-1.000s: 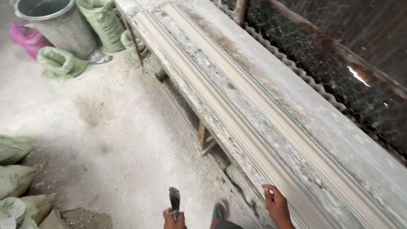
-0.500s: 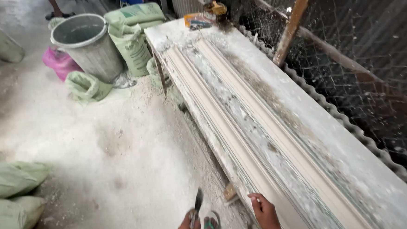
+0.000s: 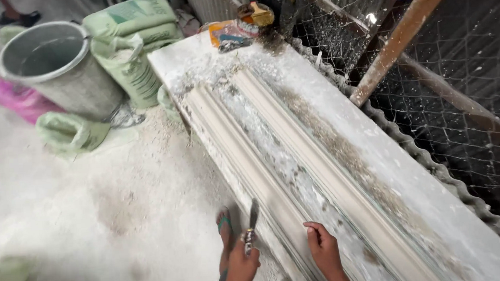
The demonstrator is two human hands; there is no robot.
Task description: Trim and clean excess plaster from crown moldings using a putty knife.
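Head view: left hand grips a thin metal scraper; right hand seemingly rests flat on ridged plaster moulding.

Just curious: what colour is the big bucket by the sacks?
Grey, dusted white; the bucket shows in the head view, top left.

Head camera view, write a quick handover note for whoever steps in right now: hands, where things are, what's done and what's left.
Left hand grips a scraper, blade up, beside the bench edge.
Right hand rests flat on the near plaster moulding, holding nothing.
A second moulding lies parallel on the long bench.
Grey bucket and green sacks stand at the far end.
Done: both mouldings are cast.
Left: plaster crumbs remain between them; scraper not yet on the work.
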